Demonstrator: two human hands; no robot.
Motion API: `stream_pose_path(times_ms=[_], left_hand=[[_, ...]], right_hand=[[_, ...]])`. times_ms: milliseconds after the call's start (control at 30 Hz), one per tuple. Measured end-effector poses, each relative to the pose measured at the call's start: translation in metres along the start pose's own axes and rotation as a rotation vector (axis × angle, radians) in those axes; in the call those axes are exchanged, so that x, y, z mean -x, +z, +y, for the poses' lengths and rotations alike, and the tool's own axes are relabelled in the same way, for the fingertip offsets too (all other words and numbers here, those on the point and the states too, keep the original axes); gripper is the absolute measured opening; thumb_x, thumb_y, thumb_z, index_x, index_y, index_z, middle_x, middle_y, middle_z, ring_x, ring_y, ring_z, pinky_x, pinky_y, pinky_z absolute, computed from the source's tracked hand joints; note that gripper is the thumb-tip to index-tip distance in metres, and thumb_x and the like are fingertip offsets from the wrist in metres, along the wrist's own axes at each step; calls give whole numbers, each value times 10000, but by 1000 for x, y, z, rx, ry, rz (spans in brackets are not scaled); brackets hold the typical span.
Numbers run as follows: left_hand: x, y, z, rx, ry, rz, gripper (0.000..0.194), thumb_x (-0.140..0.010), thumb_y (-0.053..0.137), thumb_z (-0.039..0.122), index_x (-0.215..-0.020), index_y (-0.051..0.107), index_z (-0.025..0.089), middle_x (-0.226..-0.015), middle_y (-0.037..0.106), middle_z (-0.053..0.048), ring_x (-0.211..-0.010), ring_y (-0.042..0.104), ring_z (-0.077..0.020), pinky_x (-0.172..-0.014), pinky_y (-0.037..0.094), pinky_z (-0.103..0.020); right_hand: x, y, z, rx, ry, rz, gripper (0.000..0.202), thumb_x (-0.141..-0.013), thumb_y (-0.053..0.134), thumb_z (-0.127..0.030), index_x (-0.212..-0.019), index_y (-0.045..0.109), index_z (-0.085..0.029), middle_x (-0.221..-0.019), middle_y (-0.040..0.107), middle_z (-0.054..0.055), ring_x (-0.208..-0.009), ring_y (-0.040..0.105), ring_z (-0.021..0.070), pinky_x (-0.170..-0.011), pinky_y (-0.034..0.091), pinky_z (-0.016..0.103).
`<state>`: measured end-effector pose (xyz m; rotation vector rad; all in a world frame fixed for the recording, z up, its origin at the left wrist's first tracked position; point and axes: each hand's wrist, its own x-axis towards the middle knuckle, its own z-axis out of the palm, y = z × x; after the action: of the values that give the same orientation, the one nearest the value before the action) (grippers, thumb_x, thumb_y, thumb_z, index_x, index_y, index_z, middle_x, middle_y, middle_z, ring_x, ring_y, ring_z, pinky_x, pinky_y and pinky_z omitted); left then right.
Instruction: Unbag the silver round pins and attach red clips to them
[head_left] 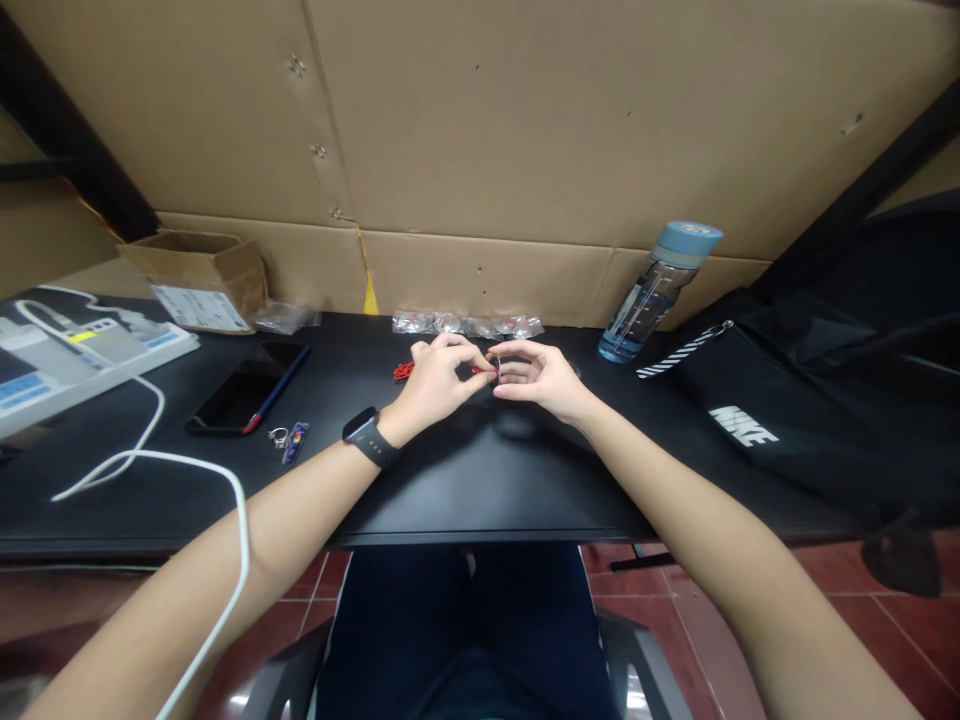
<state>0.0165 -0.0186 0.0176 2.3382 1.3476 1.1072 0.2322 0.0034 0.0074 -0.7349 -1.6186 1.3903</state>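
Observation:
Over the black table, my left hand (444, 380) pinches a small red piece between thumb and forefinger. My right hand (541, 380) faces it, fingers curved around a thin metal ring (498, 368) that meets the red piece; the fingertips of both hands nearly touch. A bundle of red cord or strips (403, 372) lies just left of my left hand. Several small clear plastic packets (466, 325) with red bits in them lie in a row behind my hands. A black watch is on my left wrist.
A phone (251, 388), a keyring with a colourful tag (295, 443), an open cardboard box (202, 280), a power strip (97, 360) and a white cable crossing my left forearm are at left. A water bottle (660, 292) and a black bag (810, 400) stand at right.

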Motion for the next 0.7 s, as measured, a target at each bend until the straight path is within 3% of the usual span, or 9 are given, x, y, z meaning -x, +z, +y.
stream_pose_path(times_ms=[400,700], left_hand=[[-1,0,-2,12,-6,25,108,-916,752,365,-974,816,301,-1031,786,-24,-1148,610,-274,-1033,318,-484],[-1,1,0,-23,2,23,96,-938,736,364,-921,822,326,-1063,762,-18,-1157,586,-271,-999,306,-482]], right_hand=[[0,-4,0,-8,-11,-4,628,-574,977,-238,-1154,736,-240,-1265,712,69,-1048,727,225,-1003,601,434],[0,-1,-2,11,-14,0,618,-567,982,-270,-1135,738,-238,-1267,712,74,-1044,726,229,-1001,595,444]])
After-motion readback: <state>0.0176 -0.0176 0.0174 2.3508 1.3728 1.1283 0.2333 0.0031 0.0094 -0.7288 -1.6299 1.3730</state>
